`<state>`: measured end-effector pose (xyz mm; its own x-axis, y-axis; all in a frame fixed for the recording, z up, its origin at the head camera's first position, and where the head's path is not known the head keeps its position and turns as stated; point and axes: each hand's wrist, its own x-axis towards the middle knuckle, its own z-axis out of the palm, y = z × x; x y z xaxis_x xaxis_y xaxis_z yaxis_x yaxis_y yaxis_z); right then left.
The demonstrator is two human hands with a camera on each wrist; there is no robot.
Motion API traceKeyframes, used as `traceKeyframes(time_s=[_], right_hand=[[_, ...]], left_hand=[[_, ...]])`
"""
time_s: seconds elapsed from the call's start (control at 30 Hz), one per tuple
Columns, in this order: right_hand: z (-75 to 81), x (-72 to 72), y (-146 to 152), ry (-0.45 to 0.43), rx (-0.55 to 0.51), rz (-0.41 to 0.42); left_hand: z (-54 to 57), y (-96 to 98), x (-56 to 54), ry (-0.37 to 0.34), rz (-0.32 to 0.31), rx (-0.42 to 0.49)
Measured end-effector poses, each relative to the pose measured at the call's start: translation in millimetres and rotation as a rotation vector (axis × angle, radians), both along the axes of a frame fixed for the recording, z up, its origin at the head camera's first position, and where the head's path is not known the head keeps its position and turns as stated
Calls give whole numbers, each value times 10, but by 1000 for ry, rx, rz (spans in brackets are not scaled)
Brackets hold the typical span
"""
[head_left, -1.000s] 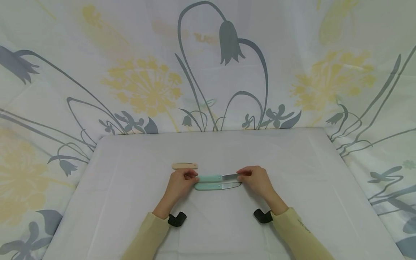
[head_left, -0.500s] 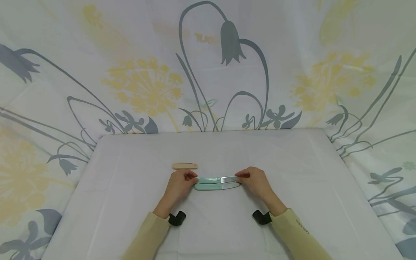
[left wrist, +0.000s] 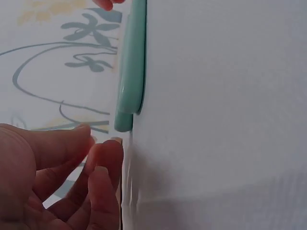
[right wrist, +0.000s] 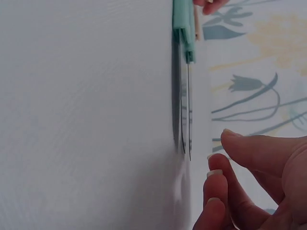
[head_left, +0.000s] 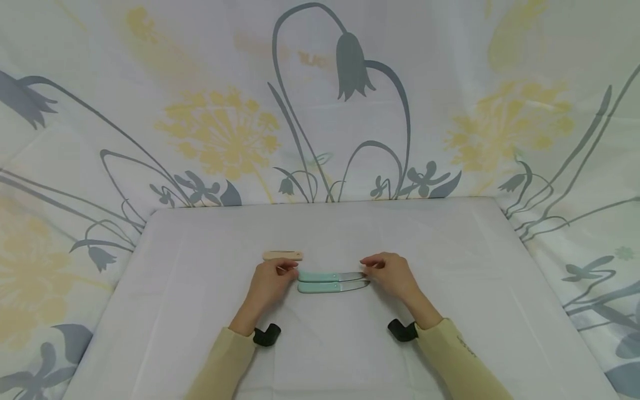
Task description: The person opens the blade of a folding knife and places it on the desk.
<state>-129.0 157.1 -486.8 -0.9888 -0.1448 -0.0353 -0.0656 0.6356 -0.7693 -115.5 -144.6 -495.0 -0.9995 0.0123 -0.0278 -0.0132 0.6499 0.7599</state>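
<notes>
Two knives with mint-green handles lie side by side on the white-covered table, blades to the right: the far knife (head_left: 319, 276) and the near knife (head_left: 319, 287). My left hand (head_left: 270, 282) is just off the handle ends; in the left wrist view the thumb (left wrist: 62, 143) and fingers are relaxed, with a gap to the handles. Around the blade tips hovers my right hand (head_left: 394, 278). Seen from the right wrist, its thumb (right wrist: 259, 148) and fingertips stand apart from the blades (right wrist: 189, 110), with nothing between them.
Behind my left hand lies a beige handle-shaped piece (head_left: 283, 255) with a slit along it, like a folded knife. The white table (head_left: 210, 233) ends at a flower-patterned cloth (head_left: 320, 111) at the back and sides. Dark wrist mounts (head_left: 402, 331) stick out inward from both cuffs.
The far knife was pinched at both ends and tilted toward the near one. Now it lies almost parallel beside it; both hands have let go, the left drawing slightly left.
</notes>
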Motion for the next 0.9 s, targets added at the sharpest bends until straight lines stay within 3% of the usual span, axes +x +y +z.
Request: traceKeyframes(time_s=[0.17, 0.4, 0.67, 0.9], right_hand=[[17, -42, -93, -13, -57, 2], [42, -114, -271, -4, -77, 43], [5, -217, -555, -13, -128, 87], [-51, -335, -825, -9, -127, 102]], left_hand=[[27, -114, -37, 33, 34, 17], [119, -331, -117, 11, 71, -9], [119, -572, -243, 2, 56, -91], [96, -637, -313, -58, 11, -113]])
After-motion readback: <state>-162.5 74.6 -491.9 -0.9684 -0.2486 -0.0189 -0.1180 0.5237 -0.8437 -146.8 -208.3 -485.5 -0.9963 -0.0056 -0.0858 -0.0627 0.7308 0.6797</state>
